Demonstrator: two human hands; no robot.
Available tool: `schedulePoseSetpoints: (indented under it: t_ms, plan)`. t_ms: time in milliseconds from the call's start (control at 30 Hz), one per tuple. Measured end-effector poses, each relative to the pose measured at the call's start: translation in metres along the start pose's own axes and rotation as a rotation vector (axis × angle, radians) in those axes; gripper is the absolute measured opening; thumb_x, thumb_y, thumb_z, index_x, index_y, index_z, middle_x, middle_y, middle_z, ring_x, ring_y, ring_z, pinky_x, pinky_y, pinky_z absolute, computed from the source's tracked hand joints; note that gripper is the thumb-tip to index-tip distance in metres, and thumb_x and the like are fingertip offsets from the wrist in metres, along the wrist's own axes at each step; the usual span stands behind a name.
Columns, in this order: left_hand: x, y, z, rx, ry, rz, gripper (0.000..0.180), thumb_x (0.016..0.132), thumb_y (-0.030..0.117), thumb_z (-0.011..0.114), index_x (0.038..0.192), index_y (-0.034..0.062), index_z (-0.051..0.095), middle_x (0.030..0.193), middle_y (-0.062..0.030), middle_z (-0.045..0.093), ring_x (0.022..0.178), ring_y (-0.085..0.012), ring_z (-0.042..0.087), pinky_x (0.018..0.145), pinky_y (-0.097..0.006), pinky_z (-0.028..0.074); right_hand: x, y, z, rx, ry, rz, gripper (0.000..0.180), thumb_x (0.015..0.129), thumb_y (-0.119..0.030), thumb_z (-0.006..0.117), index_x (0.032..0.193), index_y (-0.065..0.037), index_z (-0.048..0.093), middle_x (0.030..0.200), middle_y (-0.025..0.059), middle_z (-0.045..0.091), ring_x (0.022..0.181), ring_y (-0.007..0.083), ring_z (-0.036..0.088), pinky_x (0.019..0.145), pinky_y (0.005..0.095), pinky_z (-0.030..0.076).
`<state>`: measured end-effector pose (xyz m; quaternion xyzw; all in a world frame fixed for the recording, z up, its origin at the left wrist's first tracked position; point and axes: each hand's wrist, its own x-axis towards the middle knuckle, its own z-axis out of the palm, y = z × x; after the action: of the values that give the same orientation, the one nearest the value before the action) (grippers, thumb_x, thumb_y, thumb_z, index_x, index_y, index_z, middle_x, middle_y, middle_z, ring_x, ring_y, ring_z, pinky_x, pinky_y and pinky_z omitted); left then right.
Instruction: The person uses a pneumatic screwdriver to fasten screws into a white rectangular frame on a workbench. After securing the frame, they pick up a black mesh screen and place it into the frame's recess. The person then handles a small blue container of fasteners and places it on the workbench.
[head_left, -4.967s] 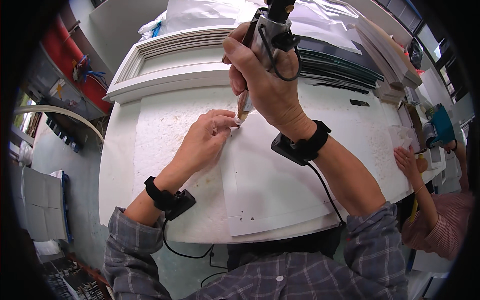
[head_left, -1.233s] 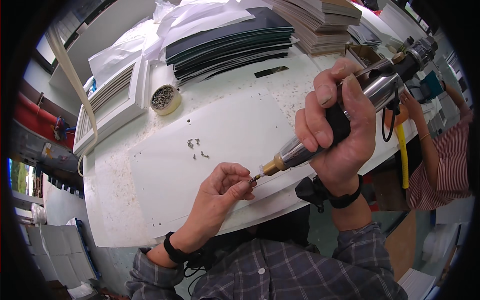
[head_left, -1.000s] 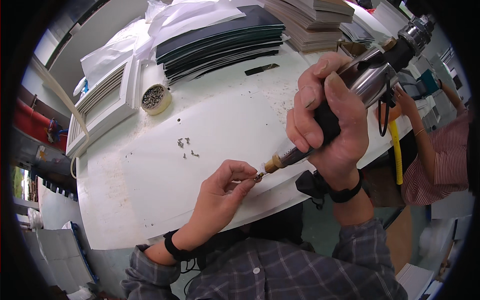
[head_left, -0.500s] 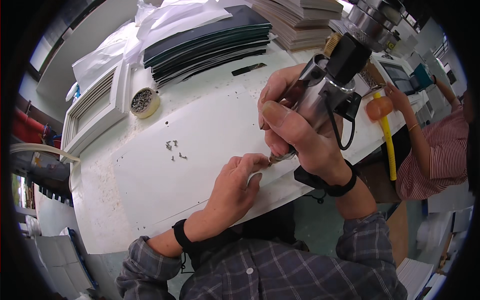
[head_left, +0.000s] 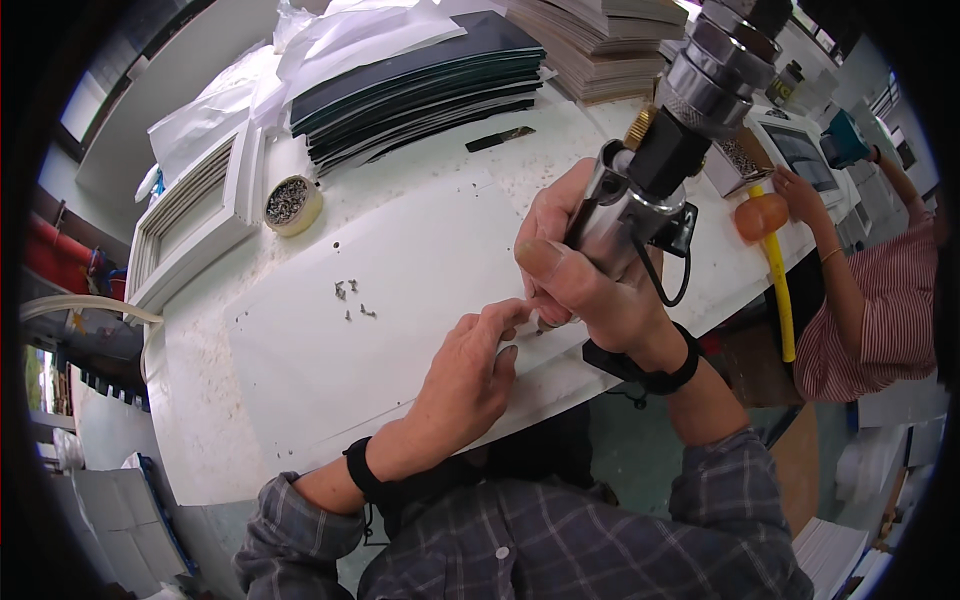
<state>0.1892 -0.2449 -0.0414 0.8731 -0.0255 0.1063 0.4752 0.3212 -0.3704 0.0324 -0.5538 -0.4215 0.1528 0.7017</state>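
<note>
A screw is being driven into the near edge of the white panel (head_left: 400, 300), as far as can be judged: the step in hand looks like the seating of a fastener, with the driver's tip set down at the panel's front edge. The next move seems to call for the tool to be kept square to the panel and the small part to be steadied until it bites.

The left hand (head_left: 465, 375) is laid on the panel near its front edge, its fingers (head_left: 500, 320) stretched forward and nearly closed at the tips, pinched close to the driver's tip; whether a screw is held between them cannot be told. The right hand (head_left: 590, 285) is wrapped tightly round the driver (head_left: 660, 160), fingers fully curled on its metal barrel, the tool tilted up and away to the right.

Farther out, a few loose screws (head_left: 352, 298) lie on the panel. Beyond them a round tub (head_left: 292, 203) of screws stands beside a white frame (head_left: 190, 215), with a stack of dark sheets (head_left: 420, 85) behind. At the far right another person's hand (head_left: 800, 195) rests near an orange mallet (head_left: 765, 240).
</note>
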Motion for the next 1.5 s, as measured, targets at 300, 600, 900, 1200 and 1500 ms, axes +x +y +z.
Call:
schedulePoseSetpoints:
  t_ms: [300, 600, 900, 1200, 1500]
  plan:
    - [-0.024, 0.018, -0.048, 0.123, 0.040, -0.061, 0.034, 0.095, 0.003, 0.065, 0.128, 0.0044, 0.057, 0.108, -0.0138, 0.067, 0.095, -0.0259, 0.066, 0.082, -0.037, 0.055, 0.021, -0.023, 0.010, 0.089, 0.043, -0.027, 0.026, 0.096, -0.018, 0.064, 0.110, 0.001, 0.054, 0.088, 0.0120, 0.061, 0.045, 0.0072, 0.049, 0.042, 0.0220, 0.042]
    - [-0.024, -0.067, -0.160, 0.487, 0.272, -0.239, 0.017, 0.092, 0.004, 0.071, 0.109, 0.0011, 0.069, 0.093, -0.0092, 0.069, 0.077, -0.0177, 0.066, 0.074, -0.031, 0.054, 0.040, -0.021, 0.009, 0.245, 0.174, -0.105, 0.024, 0.095, -0.019, 0.066, 0.109, 0.001, 0.060, 0.082, 0.0076, 0.062, 0.046, 0.0081, 0.051, 0.044, 0.0245, 0.043]
    - [-0.016, -0.061, -0.142, 0.642, 0.182, -0.193, 0.010, 0.091, 0.011, 0.070, 0.096, 0.0037, 0.066, 0.092, -0.0121, 0.066, 0.083, -0.0326, 0.066, 0.075, -0.042, 0.054, 0.041, -0.014, 0.001, 0.331, 0.184, -0.086, 0.021, 0.097, -0.016, 0.065, 0.109, 0.000, 0.058, 0.082, 0.0084, 0.061, 0.046, 0.0079, 0.050, 0.044, 0.0255, 0.043]
    - [-0.016, -0.062, -0.143, 0.686, 0.195, -0.105, 0.011, 0.090, 0.003, 0.069, 0.096, 0.0000, 0.060, 0.090, -0.0155, 0.068, 0.079, -0.0340, 0.067, 0.073, -0.039, 0.054, 0.043, -0.011, 0.003, 0.249, 0.176, -0.061, 0.023, 0.102, -0.020, 0.057, 0.116, -0.003, 0.051, 0.092, 0.0079, 0.057, 0.045, 0.0056, 0.045, 0.043, 0.0245, 0.041]
    - [-0.019, -0.071, -0.153, 0.411, 0.262, -0.224, 0.012, 0.092, 0.002, 0.067, 0.103, 0.0002, 0.061, 0.088, -0.0139, 0.068, 0.078, -0.0292, 0.068, 0.072, -0.036, 0.054, 0.047, -0.008, 0.010, 0.272, 0.169, -0.097, 0.024, 0.102, -0.022, 0.057, 0.116, -0.003, 0.051, 0.091, 0.0077, 0.056, 0.043, 0.0054, 0.045, 0.041, 0.0239, 0.042]
